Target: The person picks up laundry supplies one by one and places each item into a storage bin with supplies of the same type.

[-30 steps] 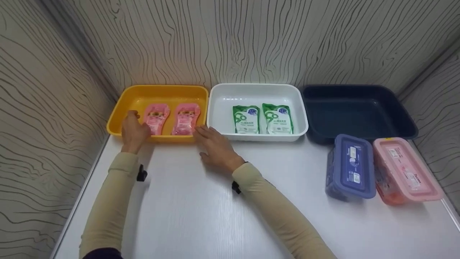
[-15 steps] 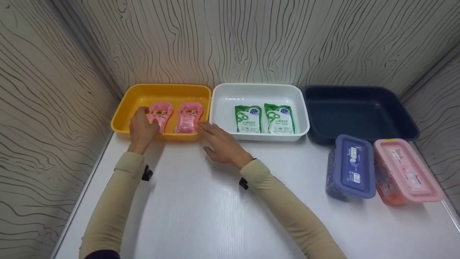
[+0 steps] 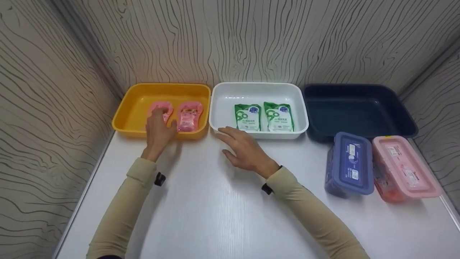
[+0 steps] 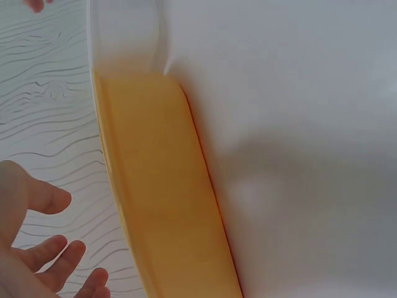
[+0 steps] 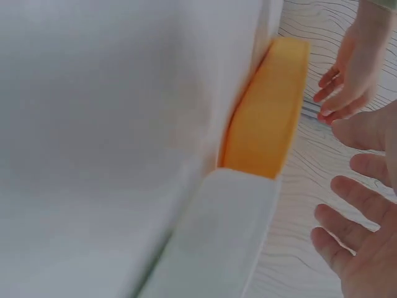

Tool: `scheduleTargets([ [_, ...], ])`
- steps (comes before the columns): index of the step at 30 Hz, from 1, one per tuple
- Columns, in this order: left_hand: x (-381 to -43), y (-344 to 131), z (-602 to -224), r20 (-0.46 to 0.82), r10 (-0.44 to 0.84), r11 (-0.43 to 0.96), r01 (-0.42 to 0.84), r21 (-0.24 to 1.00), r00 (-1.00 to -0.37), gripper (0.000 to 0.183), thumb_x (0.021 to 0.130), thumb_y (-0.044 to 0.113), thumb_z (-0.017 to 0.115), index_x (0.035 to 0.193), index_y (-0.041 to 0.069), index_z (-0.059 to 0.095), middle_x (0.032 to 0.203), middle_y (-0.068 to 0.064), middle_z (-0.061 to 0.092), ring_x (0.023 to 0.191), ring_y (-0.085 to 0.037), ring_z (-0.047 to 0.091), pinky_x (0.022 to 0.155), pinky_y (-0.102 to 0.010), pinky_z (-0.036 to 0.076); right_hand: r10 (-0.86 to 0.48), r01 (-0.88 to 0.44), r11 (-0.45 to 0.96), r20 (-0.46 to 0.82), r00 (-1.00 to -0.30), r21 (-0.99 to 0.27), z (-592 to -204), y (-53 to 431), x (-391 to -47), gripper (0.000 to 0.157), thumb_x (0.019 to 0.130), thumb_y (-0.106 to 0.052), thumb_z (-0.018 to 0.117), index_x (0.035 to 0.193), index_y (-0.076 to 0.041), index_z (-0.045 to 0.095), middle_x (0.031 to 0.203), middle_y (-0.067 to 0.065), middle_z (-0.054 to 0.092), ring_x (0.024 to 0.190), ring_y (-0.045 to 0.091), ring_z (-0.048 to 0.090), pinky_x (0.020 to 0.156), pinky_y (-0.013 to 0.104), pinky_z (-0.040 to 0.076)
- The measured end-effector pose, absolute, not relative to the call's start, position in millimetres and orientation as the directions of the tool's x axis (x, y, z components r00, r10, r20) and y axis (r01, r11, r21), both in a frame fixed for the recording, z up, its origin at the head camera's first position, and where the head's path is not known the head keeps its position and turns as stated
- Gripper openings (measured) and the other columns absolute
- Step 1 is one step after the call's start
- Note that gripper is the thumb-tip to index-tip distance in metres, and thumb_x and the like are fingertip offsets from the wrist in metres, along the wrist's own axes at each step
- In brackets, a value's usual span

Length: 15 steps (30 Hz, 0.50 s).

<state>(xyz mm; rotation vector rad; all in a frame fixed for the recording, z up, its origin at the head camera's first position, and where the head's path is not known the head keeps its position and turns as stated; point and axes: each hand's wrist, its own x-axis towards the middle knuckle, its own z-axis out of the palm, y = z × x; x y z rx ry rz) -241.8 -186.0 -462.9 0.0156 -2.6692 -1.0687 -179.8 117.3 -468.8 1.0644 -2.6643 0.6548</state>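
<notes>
L hand (image 3: 160,132): over near rim of yellow tray (image 3: 138,97), in front of L pink pouch (image 3: 156,105). Fingers bent a bit, spread apart, nothing in grasp; L wrist cam shows a gap btwn fingertips and tray wall. Head cam: hand blocks the lower part of that pouch.

R hand (image 3: 245,149): at near-L corner of white tray (image 3: 258,88). Fingers extended, apart from each other, thumb out to the side, holding nothing. R wrist cam shows fingers clear of tray wall.

Pink pouches: both flat in yellow tray, side by side w/ a gap. R pink pouch (image 3: 189,117) is near the tray's R wall, fully visible.

Rest: 2 green/white packs, L green pack (image 3: 248,118) and R green pack (image 3: 279,117), side by side in R half of white tray. Navy tray (image 3: 359,131) to the R of it, all 3 trays in a row along the patterned back wall (image 3: 251,39). Blue-lidded box (image 3: 350,163) and pink-lidded box (image 3: 407,167) on white table (image 3: 215,208), just beside each other, in front of navy tray; can't tell if blue one touches it. Both sleeves (image 3: 122,212) beige, blk wrist gear (image 3: 160,178).
</notes>
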Motion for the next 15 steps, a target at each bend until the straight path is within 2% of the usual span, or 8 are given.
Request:
scheduleTargets([
  [9, -216.7, -146.8, -460.5, 0.27, -0.051, 0.635, 0.178, 0.752, -0.961, 0.047, 0.101, 0.018, 0.072, 0.144, 0.005, 0.057, 0.147, -0.015, 0.06, 0.137, -0.036, 0.05, 0.123, -0.057, 0.036, -0.438, -0.6, 0.686, 0.426, -0.792, -0.41, -446.3, 196.7, -149.4, 0.052, 0.099, -0.015, 0.076, 0.149, -0.008, 0.062, 0.151, 0.011, 0.062, 0.14, 0.03, 0.06, 0.116, 0.048, 0.051],
  [15, -202.2, -115.8, -455.0, 0.329, -0.005, 0.592, 0.262, 0.762, -0.944, 0.044, 0.1, 0.018, 0.074, 0.139, 0.006, 0.061, 0.142, -0.013, 0.064, 0.131, -0.032, 0.056, 0.12, -0.051, 0.043, -0.281, -0.506, 0.729, 0.473, -0.835, -0.461, -434.6, 251.5, -125.3, 0.052, 0.096, -0.007, 0.079, 0.146, -0.004, 0.064, 0.146, 0.014, 0.064, 0.136, 0.034, 0.062, 0.111, 0.053, 0.053],
])
